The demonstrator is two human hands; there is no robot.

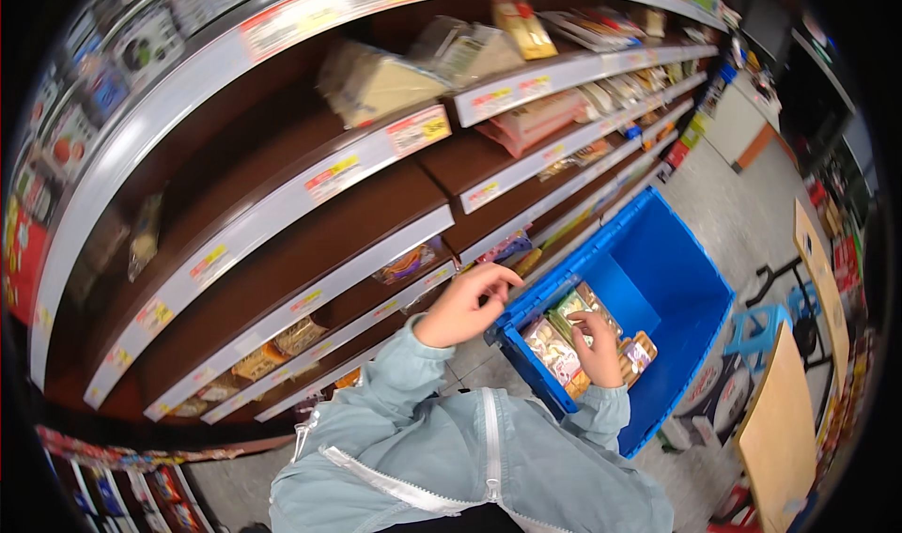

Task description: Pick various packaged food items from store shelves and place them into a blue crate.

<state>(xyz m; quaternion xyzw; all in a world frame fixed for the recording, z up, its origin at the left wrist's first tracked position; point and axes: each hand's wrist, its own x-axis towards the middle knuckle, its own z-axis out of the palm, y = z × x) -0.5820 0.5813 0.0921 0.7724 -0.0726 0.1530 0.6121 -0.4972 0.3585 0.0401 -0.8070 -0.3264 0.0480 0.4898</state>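
My left hand [470, 305] is held over the near left rim of a blue crate [658, 261]. Its fingers are loosely bent, with a gap to the thumb and nothing visible between them. My right hand [598, 350] is down inside the crate, fingers apart and half bent over packaged food. Closest to its fingertips is a green and clear pack [567, 309]. A pale pack with a printed wrapper [552, 347] lies to the left of that hand, and a pack of brown baked goods [639, 355] to its right. The hand partly covers the packs beneath it.
Brown shelves [348, 214] with price-tag edges rise on the left, holding scattered bread packs and a triangular clear package [381, 82]. Right of the crate are a light blue stool [756, 331], a cardboard box [719, 383] and a wooden board [780, 430].
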